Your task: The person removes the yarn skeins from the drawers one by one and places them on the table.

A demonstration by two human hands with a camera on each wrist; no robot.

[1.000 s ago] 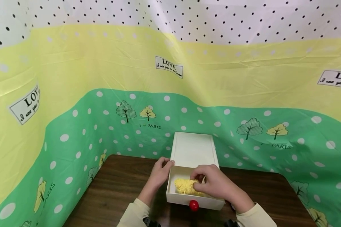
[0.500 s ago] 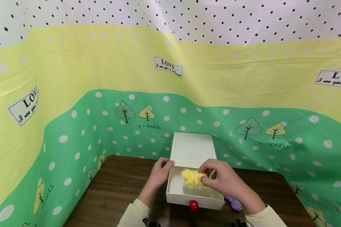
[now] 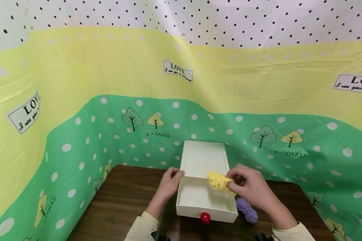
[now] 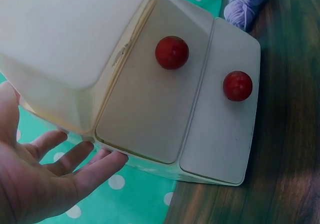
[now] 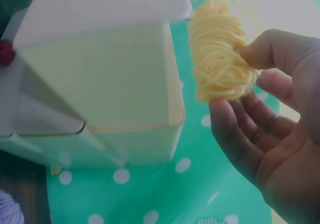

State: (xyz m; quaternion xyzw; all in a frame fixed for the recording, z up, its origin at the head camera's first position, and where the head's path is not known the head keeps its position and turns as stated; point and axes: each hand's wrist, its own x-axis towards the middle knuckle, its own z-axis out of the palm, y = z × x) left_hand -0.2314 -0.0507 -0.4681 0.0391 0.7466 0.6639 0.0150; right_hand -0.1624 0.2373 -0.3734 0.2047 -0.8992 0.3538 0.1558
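Observation:
My right hand [image 3: 253, 187] pinches a skein of yellow yarn [image 3: 218, 180] between thumb and fingers. In the head view the yarn overlaps the right edge of the pulled-out drawer [image 3: 206, 195], whose inside is bare. Seen from the right wrist, the yarn [image 5: 220, 52] is raised beside the drawer's side. My left hand [image 3: 169, 184] touches the left side of the white drawer cabinet [image 3: 203, 159]. In the left wrist view its fingertips [image 4: 117, 157] rest against the cabinet's side, fingers extended.
A skein of purple yarn [image 3: 246, 211] lies on the dark wooden table [image 3: 117, 201], right of the drawer. A red knob [image 3: 205, 218] sticks out from the drawer front. Below it are two shut drawers with red knobs [image 4: 172, 53]. A patterned curtain [image 3: 157, 150] hangs behind.
My right hand has lifted the yellow yarn out of the drawer and moved it up and to the right. The purple yarn has come into view. The left hand has stayed put.

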